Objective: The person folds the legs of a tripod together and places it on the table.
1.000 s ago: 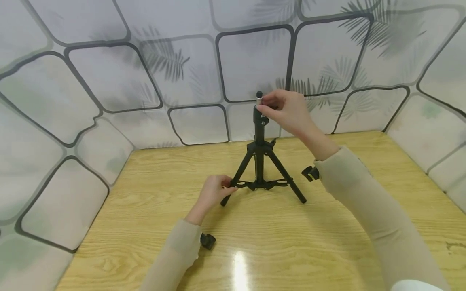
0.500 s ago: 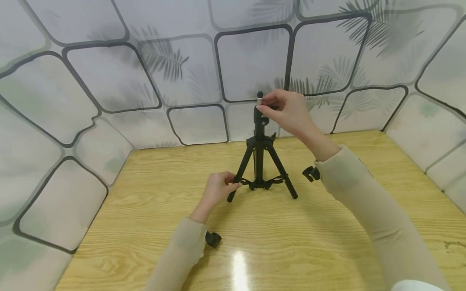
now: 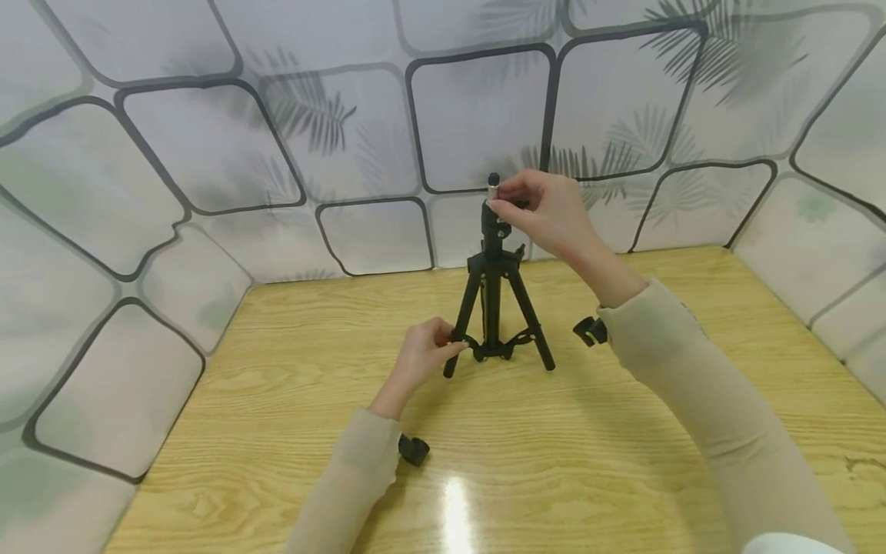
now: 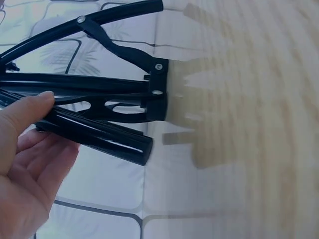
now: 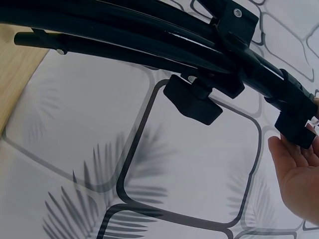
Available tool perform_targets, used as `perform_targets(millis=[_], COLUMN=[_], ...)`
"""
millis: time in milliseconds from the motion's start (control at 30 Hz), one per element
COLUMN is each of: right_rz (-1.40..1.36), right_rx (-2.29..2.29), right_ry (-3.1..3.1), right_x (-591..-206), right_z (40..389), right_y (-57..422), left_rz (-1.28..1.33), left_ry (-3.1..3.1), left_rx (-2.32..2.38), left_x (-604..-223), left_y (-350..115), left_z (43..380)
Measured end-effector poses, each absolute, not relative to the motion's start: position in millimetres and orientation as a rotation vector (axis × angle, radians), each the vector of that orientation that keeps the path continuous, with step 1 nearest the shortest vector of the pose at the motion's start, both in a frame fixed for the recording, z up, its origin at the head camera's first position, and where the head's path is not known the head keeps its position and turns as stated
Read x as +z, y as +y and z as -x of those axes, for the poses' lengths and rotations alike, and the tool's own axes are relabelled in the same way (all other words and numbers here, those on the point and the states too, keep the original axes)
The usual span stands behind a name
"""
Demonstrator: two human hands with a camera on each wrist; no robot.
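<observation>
A small black tripod (image 3: 492,296) stands upright toward the back of the table, its legs partly spread. My left hand (image 3: 424,354) pinches the lower part of its left leg between thumb and fingers. In the left wrist view that leg (image 4: 99,134) lies between the thumb and the curled fingers, beside the slotted brace (image 4: 124,107). At the top, my right hand (image 3: 550,211) pinches the silver post (image 3: 493,190) just below its black tip. The right wrist view shows black knobs (image 5: 192,99) on the column, with the right fingers (image 5: 284,154) at the upper end.
The wooden table (image 3: 291,369) reaches to patterned cloth walls (image 3: 374,238) at the back and both sides. Black clips are strapped at the left wrist (image 3: 414,451) and the right wrist (image 3: 591,331).
The tripod's legs have drawn inward and its leg collar has slid down the column. My left hand has moved right and slightly up with the leg; the right hand stays at the post.
</observation>
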State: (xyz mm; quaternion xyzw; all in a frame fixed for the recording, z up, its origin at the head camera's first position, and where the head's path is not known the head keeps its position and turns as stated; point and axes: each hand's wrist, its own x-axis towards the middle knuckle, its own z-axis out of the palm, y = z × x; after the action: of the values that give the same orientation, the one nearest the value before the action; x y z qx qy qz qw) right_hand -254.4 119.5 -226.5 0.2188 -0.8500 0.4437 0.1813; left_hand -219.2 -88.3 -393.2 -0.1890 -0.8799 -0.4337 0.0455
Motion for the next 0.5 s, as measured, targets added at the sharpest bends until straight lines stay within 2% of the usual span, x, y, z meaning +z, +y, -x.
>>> perform_targets(millis=[500], right_rz=[-0.605], right_rx=[1.236], right_ry=[-2.397], right_x=[-226.7], right_z=[254.0], right_y=[118.7], left_rz=[0.652], left_ry=[-2.668], left_rx=[-1.365], left_x=[-395.3], left_y=[-80.8], left_z=[224.7])
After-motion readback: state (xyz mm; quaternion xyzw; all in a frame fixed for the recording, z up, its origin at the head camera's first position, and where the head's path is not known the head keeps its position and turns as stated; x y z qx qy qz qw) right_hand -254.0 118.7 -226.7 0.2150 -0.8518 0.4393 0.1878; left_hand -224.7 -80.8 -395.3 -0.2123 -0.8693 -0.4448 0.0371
